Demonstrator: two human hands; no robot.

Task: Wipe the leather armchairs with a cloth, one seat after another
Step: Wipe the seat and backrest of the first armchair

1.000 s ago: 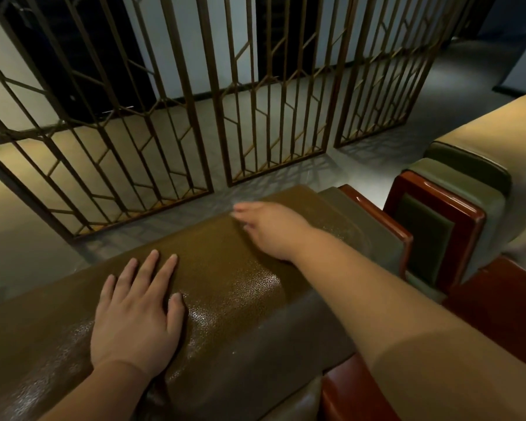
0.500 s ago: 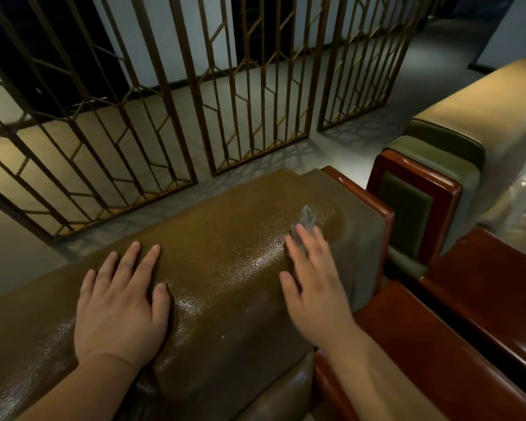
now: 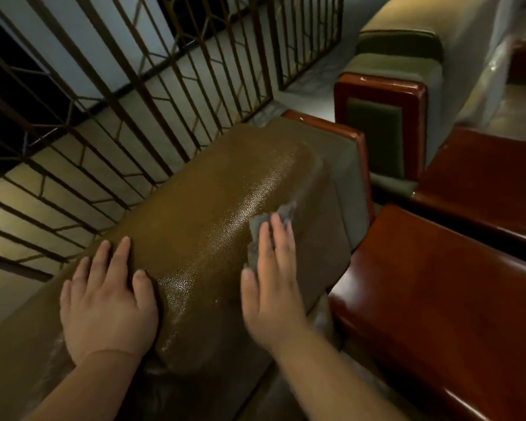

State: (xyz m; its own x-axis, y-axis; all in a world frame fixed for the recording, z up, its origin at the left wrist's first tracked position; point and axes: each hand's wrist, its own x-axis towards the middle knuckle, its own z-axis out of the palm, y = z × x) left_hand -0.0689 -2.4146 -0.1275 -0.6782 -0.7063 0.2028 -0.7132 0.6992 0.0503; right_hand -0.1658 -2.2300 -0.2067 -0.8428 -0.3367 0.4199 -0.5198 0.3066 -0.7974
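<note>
Step in hand, as judged: wiping the top of the backrest of the first armchair (image 3: 213, 208), near its right-hand end.

The right hand (image 3: 271, 284) lies flat on the brown pebbled leather, fingers straight and close together, pressing a small grey cloth (image 3: 263, 226) against the surface. The cloth sits under the fingers; only its far edge and left edge show beyond the fingertips. It is pressed, not pinched; no finger is curled round it.

The left hand (image 3: 104, 302) rests palm down on the same backrest, further to the left, fingers straight and slightly spread. It holds nothing and appears to serve as a brace.

The leather between the 2 hands shines, which may be damp from the cloth or only glare; this cannot be settled from the view.

Just right of the cloth the backrest ends at a grey-green side panel (image 3: 343, 189) edged by a glossy red-brown wooden armrest (image 3: 438, 299). A second armchair (image 3: 386, 95) stands beside it. A metal lattice screen (image 3: 128, 95) stands behind the backrest.

Next move, as judged: the stroke should run on over the rounded end and front face of this backrest, with even flat pressure so the small cloth does not slip out from under the fingers. The seat is not in view. The second chair should follow only when this one is finished.
</note>
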